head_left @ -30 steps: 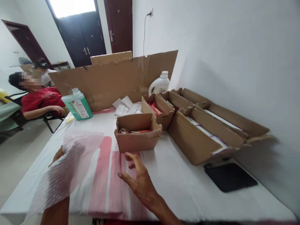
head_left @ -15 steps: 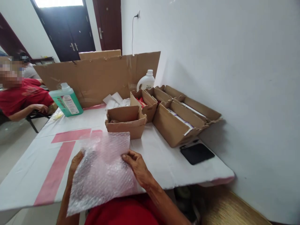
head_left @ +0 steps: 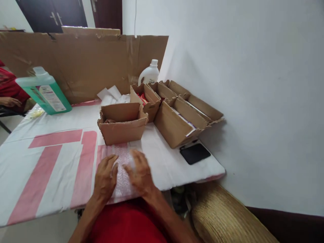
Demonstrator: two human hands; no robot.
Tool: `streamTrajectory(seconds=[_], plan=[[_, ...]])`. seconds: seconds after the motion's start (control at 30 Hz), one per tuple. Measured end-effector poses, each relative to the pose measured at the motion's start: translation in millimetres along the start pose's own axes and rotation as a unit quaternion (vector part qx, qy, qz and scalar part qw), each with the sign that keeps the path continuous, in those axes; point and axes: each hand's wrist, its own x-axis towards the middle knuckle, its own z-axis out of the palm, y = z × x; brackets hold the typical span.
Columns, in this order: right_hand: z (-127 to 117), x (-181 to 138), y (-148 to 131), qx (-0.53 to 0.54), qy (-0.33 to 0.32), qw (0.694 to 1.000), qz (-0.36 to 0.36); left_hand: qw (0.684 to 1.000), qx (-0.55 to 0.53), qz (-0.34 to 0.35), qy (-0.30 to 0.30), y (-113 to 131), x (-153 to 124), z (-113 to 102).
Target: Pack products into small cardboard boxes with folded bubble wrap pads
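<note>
A sheet of clear bubble wrap (head_left: 123,189) lies flat on the table at its front edge, right before my red-clothed body. My left hand (head_left: 105,177) is on the left part of the sheet, thumb and fingers curved with a gap between them. Over its right part is my right hand (head_left: 141,173), smeared by motion, with the thumb apart from the fingers. Whether a fold of the wrap stands between the two hands, I cannot tell. Just beyond the wrap stands an open cardboard box (head_left: 123,133) with something brown inside.
More cardboard boxes (head_left: 172,130) stand at the right by the wall, near a black phone-like slab (head_left: 194,153). Behind are a white jug (head_left: 150,73), white packets (head_left: 111,96) and a cardboard screen (head_left: 93,64). A green-liquid bottle (head_left: 48,92) stands left; a person's hand (head_left: 10,101) shows beyond.
The bubble wrap, held up between both my hands before, now lies on the table. My hands have come closer together, and the view has tilted down and turned right.
</note>
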Motion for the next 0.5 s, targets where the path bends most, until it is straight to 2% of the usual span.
streamTrajectory(seconds=[0.07,0.13,0.2,0.33,0.5], plan=[[27.0,5.1,-11.7,0.012,-0.089,0.992,-0.087,0.996,0.072,0.054,-0.028,-2.5,-5.2,28.7],[49.2,9.6,-12.6,-0.009,-0.150,0.983,-0.102,0.992,0.100,0.068,-0.034,-10.9,-8.2,50.8],[59.8,12.3,-5.2,-0.031,-0.179,0.980,-0.083,0.991,0.111,0.068,-0.037,-19.0,-9.2,63.0],[51.1,13.9,14.4,-0.056,-0.195,0.979,-0.034,0.989,0.139,0.041,-0.038,-22.2,-8.1,64.5],[33.0,17.7,33.0,-0.098,-0.183,0.978,0.036,0.980,0.190,-0.014,-0.064,-17.8,-1.0,44.7]])
